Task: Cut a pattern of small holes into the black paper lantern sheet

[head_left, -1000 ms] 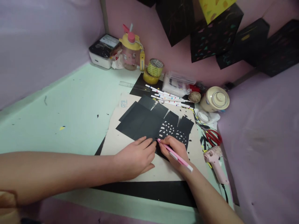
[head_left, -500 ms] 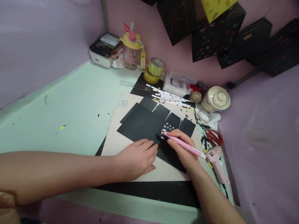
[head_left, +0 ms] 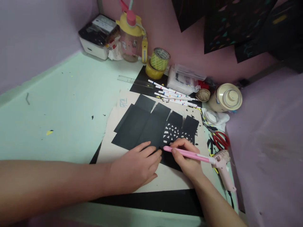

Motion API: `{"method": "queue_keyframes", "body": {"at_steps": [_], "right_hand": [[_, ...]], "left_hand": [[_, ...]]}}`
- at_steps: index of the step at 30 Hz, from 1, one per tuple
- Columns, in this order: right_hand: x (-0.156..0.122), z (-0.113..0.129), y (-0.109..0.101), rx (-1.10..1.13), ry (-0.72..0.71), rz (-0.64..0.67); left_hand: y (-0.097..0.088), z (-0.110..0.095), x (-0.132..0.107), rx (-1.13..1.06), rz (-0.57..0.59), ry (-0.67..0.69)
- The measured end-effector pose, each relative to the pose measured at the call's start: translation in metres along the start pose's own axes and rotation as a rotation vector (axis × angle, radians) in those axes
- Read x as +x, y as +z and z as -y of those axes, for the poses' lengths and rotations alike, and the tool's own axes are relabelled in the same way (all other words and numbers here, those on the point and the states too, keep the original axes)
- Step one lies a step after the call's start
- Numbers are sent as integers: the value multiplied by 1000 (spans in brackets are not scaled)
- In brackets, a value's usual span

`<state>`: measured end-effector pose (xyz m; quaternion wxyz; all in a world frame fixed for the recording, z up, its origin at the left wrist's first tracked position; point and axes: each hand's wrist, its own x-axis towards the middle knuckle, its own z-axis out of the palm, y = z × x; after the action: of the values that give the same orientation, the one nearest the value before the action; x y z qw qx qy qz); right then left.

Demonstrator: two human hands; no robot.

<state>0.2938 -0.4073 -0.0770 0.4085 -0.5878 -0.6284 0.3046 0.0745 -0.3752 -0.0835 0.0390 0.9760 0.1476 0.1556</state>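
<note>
A sheet of black paper with flaps along its far edge lies on a pale board. Small angular holes pierce its right part, and the board shows through them. My left hand rests flat on the near edge of the paper, fingers stretched out. In my right hand a slim pink craft knife is gripped like a pen. Its tip is down at the paper, just right of my left fingertips and below the holes. The blade itself is too small to make out.
Several white markers lie beyond the paper, near a clear ruler and tape rolls. On the right are red-handled scissors, a pink glue gun and a lidded jar. A drink bottle stands at the back.
My right hand and the craft knife have moved nearer to me, from beside the holes to below them, uncovering more holes. The camera view has shifted a little.
</note>
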Motion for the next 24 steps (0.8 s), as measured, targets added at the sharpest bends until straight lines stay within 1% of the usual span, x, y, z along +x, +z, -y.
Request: {"method": "queue_keyframes", "body": {"at_steps": [5, 10, 17, 24], "right_hand": [[-3, -6, 3, 85, 14, 20], [-2, -8, 4, 130, 0, 0], [-2, -8, 5, 98, 2, 9], [0, -2, 5, 63, -5, 0]], "left_hand": [[0, 0, 1, -7, -7, -2], [0, 0, 1, -18, -27, -17], [1, -1, -1, -24, -17, -22], [3, -1, -1, -6, -3, -9]]}}
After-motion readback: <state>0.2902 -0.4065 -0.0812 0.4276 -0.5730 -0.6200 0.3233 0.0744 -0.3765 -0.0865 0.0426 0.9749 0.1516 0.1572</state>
